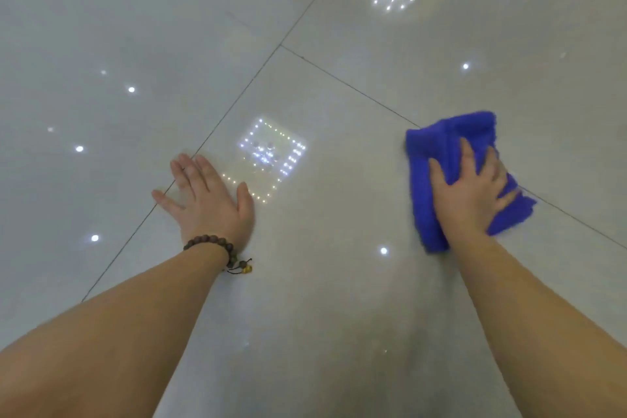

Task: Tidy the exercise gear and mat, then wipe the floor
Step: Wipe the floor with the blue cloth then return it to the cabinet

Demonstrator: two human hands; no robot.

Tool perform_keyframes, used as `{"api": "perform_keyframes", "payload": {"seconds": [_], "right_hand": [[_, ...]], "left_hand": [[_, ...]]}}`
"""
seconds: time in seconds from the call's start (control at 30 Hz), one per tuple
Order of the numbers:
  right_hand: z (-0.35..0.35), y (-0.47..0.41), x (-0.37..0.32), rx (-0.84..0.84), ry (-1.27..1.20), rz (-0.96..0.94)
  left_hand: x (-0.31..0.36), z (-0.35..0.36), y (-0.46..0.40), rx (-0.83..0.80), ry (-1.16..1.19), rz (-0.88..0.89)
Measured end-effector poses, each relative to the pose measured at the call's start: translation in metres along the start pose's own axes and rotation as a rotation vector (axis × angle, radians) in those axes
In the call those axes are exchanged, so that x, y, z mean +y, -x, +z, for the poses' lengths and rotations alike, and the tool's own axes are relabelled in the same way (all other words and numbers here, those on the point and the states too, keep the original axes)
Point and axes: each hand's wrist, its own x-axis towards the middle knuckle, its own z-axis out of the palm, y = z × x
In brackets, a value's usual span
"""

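The right hand (470, 195) lies flat on a blue cloth (451, 146) with its fingers spread and straight, pressing it down on the shiny grey floor (339, 316); the cloth sits over a dark line between the tiles. The left hand (207, 198) is open too, palm down on the floor well apart from the cloth; a bead bracelet (220, 249) goes round its wrist.
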Motion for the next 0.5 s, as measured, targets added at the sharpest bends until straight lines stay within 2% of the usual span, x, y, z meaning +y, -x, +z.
{"api": "perform_keyframes", "payload": {"seconds": [0.03, 0.07, 0.1, 0.17, 0.2, 0.23, 0.27, 0.37, 0.4, 0.43, 0.5], "right_hand": [[-0.004, 0.012, 0.012, 0.024, -0.025, 0.189], [-0.004, 0.033, 0.019, 0.045, -0.012, 0.219], [-0.002, 0.058, 0.023, 0.06, 0.01, 0.086], [0.006, 0.102, 0.039, -0.02, 0.057, -0.359], [0.005, 0.11, 0.058, -0.034, 0.107, -0.503], [-0.002, 0.105, 0.085, -0.021, 0.126, -0.517], [-0.01, 0.096, 0.117, 0.015, 0.116, -0.384], [-0.034, 0.087, 0.189, 0.111, -0.071, 0.431], [-0.035, 0.095, 0.19, 0.13, -0.077, 0.583], [-0.032, 0.107, 0.184, 0.141, -0.041, 0.574], [-0.025, 0.134, 0.175, 0.074, 0.024, 0.201]], "left_hand": [[0.0, 0.0, 0.001, 0.005, -0.009, -0.002], [0.001, 0.0, 0.001, 0.007, -0.014, 0.0], [0.002, 0.0, 0.002, 0.007, -0.016, 0.005], [0.003, -0.001, 0.003, 0.019, -0.014, 0.01], [0.002, -0.002, 0.004, 0.029, -0.021, 0.016], [0.003, -0.004, 0.006, 0.043, -0.026, 0.027], [0.006, -0.005, 0.009, 0.066, -0.026, 0.043], [0.043, -0.006, 0.041, 0.109, -0.034, 0.138], [0.064, -0.004, 0.06, 0.116, -0.036, 0.212], [0.09, -0.002, 0.083, 0.108, -0.029, 0.301], [0.14, 0.01, 0.132, 0.052, -0.012, 0.477]]}}
